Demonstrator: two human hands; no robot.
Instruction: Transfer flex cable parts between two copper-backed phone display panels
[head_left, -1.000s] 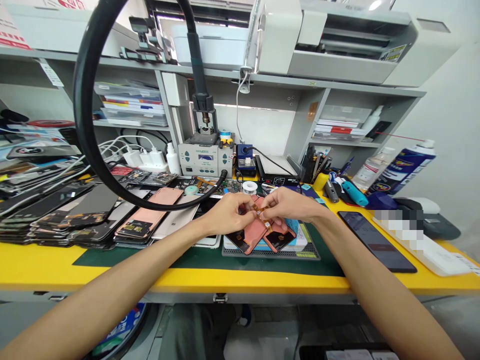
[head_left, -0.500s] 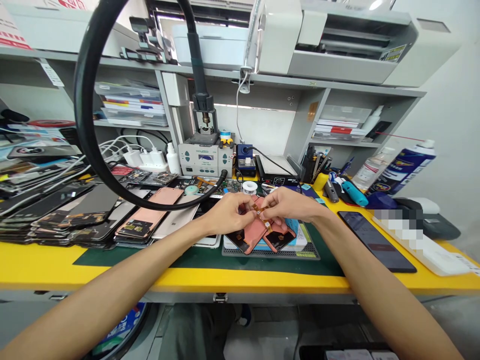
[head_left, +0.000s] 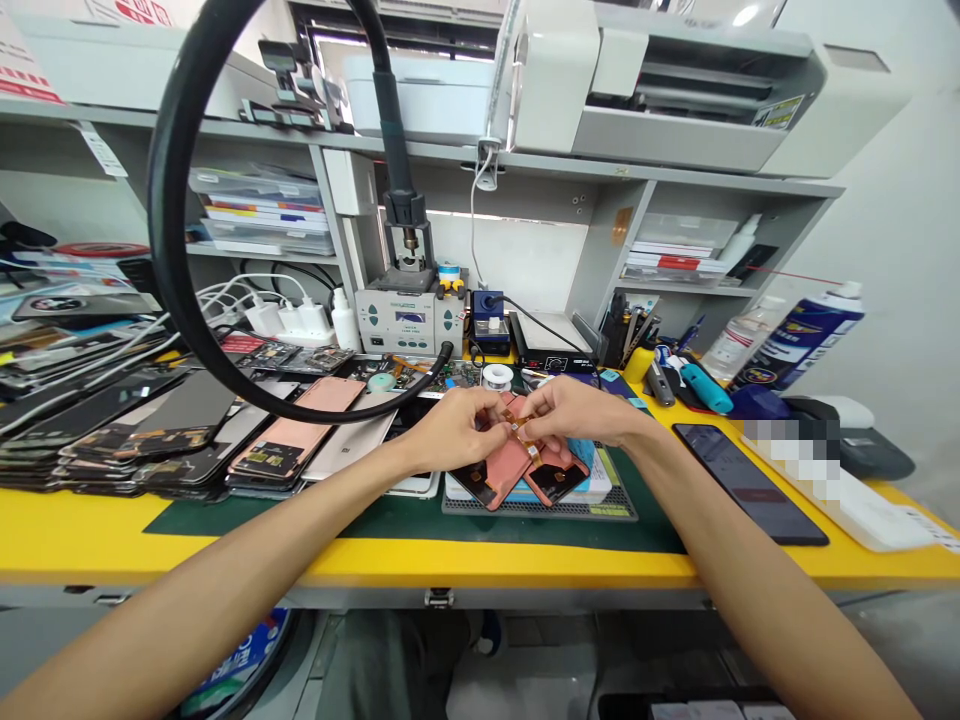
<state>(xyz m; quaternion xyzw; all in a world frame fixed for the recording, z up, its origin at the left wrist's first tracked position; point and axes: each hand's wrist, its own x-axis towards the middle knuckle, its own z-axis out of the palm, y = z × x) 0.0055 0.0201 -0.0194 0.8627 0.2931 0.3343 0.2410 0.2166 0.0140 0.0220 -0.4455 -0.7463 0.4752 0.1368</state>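
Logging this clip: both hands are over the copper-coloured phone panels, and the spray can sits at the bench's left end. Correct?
No: the head view shows the spray can at the right end of the yellow bench. The left hand and right hand are over the copper-coloured phone panels.

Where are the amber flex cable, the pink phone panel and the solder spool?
amber flex cable (head_left: pixel 529 447): head view, on the strip's lower end.
pink phone panel (head_left: pixel 504 472): head view, on its lower middle.
solder spool (head_left: pixel 496 377): head view, on its top.

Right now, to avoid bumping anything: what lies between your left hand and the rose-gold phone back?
In the head view, a champagne Mi phone lies between the left hand and the rose-gold phone back, with a black hose crossing above.
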